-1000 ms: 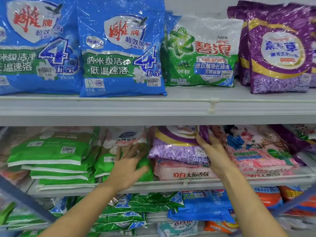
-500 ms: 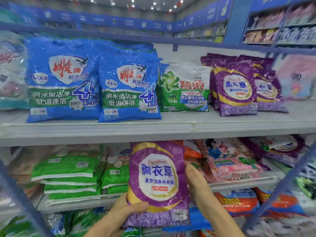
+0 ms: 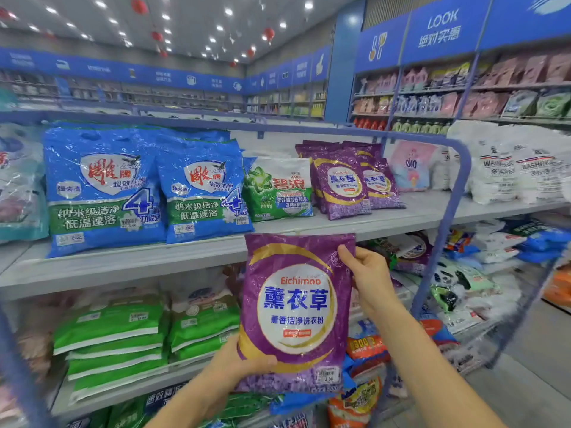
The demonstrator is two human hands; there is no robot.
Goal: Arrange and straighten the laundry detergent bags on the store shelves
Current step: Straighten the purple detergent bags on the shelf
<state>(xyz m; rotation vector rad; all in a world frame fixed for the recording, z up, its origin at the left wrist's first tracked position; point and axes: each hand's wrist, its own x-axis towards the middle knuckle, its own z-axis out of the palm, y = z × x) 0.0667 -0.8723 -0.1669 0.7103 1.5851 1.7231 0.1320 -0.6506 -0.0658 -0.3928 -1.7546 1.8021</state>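
I hold a purple lavender detergent bag (image 3: 296, 307) upright in front of the shelves, its label facing me. My left hand (image 3: 238, 362) grips its lower left corner with the thumb on the front. My right hand (image 3: 369, 276) grips its upper right edge. On the upper shelf (image 3: 340, 230) stand matching purple bags (image 3: 343, 180), a green and white bag (image 3: 278, 189) and two large blue bags (image 3: 200, 189). Flat green bags (image 3: 114, 338) are stacked on the shelf below.
A blue metal frame (image 3: 454, 196) borders the shelf unit on the right. White bags (image 3: 506, 168) and a pink bag (image 3: 411, 165) stand further right. Mixed bags fill the lower shelves. An aisle floor (image 3: 531, 359) and far shelving lie to the right.
Both hands pulled the purple bag out of the middle shelf pile and raised it upright. My view lifted up to the upper shelf and the store beyond.
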